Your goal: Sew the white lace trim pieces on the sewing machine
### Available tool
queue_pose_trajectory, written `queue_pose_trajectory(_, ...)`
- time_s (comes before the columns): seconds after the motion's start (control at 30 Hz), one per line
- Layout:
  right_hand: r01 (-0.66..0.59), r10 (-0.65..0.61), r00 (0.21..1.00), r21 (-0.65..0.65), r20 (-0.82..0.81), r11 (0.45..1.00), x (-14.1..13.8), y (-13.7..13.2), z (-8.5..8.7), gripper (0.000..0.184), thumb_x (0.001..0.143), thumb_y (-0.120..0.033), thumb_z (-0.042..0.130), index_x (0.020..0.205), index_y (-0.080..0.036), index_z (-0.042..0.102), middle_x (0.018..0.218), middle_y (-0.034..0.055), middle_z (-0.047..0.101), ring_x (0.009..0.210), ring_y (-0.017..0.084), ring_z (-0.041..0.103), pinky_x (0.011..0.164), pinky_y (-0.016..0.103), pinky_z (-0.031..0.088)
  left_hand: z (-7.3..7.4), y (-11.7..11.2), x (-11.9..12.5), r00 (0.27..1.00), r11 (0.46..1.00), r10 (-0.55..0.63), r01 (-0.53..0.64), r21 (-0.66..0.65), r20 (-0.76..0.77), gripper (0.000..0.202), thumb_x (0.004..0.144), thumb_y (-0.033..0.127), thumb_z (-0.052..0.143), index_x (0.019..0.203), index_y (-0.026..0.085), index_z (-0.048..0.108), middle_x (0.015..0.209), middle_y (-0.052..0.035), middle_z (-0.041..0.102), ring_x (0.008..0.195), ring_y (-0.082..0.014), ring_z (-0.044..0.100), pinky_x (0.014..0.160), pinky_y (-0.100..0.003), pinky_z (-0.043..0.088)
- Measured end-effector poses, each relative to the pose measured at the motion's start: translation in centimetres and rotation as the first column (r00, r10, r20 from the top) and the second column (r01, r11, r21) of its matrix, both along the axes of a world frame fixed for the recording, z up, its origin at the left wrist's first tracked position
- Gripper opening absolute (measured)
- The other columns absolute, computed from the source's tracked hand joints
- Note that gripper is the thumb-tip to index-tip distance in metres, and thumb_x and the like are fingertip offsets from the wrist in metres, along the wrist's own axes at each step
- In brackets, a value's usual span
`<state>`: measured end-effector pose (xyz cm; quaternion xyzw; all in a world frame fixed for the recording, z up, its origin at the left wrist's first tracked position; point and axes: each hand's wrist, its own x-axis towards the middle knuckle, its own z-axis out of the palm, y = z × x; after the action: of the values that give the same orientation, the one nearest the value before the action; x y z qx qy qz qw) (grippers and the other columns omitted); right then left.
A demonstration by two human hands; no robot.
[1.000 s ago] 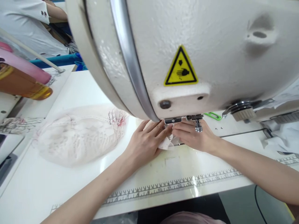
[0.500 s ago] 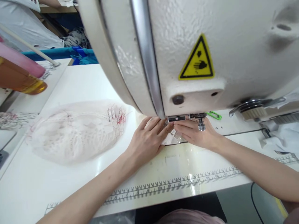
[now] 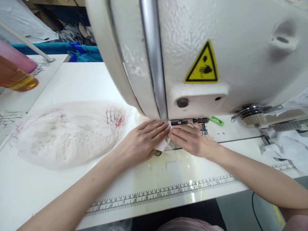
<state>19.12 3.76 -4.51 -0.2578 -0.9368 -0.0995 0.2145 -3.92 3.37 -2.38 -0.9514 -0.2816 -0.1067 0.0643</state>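
My left hand (image 3: 141, 141) and my right hand (image 3: 190, 141) lie side by side under the head of a white sewing machine (image 3: 204, 54), fingertips almost touching. Both press flat on a small piece of white lace (image 3: 163, 146) at the presser foot (image 3: 190, 122). The fingers are stretched out on the fabric, and part of them is hidden by the machine head. A yellow hand-warning sticker (image 3: 202, 64) sits on the machine right above my hands.
A heap of pale lace pieces (image 3: 64, 133) lies on the white table (image 3: 72, 80) at the left. A printed ruler strip (image 3: 163, 192) runs along the front edge. Green clip (image 3: 216, 120) behind the needle, white cloth (image 3: 286, 147) at right, thread cones (image 3: 14, 70) far left.
The view has shifted slightly, so the lace heap sits further left. My hands have stayed at the presser foot and slid a little to the left with the lace.
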Motion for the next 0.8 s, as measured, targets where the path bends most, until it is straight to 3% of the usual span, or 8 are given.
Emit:
queue_pose_trajectory(0.23,0.004,0.002,0.998,0.108,-0.055,0.994,-0.9,-0.3,0.1,0.017,0.089,-0.005,0.051,0.094,-0.018,0.061,0.091,-0.0047,0.069,0.091,0.009,0.057,0.077,0.028,0.041,0.0,0.2,0.1,0.999,1.0,0.007,-0.008,0.02,0.035,0.044,0.084,0.009,0.039,0.124,0.009,0.059,0.126,-0.011,0.061,0.121,-0.0239,0.056,0.106,-0.04,0.043)
queue_pose_trajectory(0.5,0.017,-0.013,0.998,0.074,-0.061,0.997,-0.8,-0.5,0.0,0.018,0.086,-0.002,0.052,0.092,-0.016,0.062,0.093,-0.0012,0.068,0.094,0.011,0.058,0.076,0.027,0.042,0.0,0.0,0.4,0.998,0.998,0.054,-0.054,0.031,0.018,0.043,0.084,0.012,0.041,0.122,0.007,0.059,0.123,-0.0139,0.062,0.117,-0.026,0.058,0.102,-0.041,0.047)
queue_pose_trajectory(0.8,-0.004,0.002,0.998,-0.017,-0.064,1.0,-0.2,-0.1,-0.5,0.027,0.087,-0.002,0.049,0.1,-0.021,0.063,0.101,0.001,0.068,0.098,0.013,0.058,0.083,0.028,0.043,-0.2,-0.7,1.1,0.992,0.99,0.13,-0.129,0.051,-0.008,0.041,0.086,0.019,0.043,0.122,0.007,0.059,0.12,-0.0142,0.064,0.116,-0.0276,0.059,0.102,-0.042,0.048)
